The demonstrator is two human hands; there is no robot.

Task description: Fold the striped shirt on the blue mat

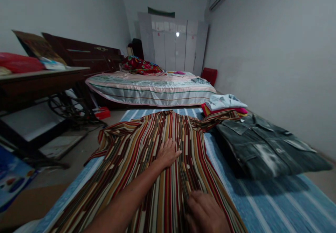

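Note:
A long garment with a collar and brown, red, cream and green stripes [151, 145] lies spread flat, its sleeves out to both sides. My left hand [168, 152] rests palm down on the middle of its front, fingers stretched out and holding nothing. Closer to me, my right hand [207, 212] is over the garment's lower right part. Its fingers are bent downward and blurred, so whether they pinch the cloth cannot be made out. The garment's lower end runs out of view beneath my arms.
Blue striped bedding [283, 201] lies under the garment. On the right are a folded dark denim jacket [262, 145] and a stack of folded clothes [225, 101]. Beyond stands a large bed [157, 91]. A sewing machine table [44, 77] is at the left, by a red box [102, 113].

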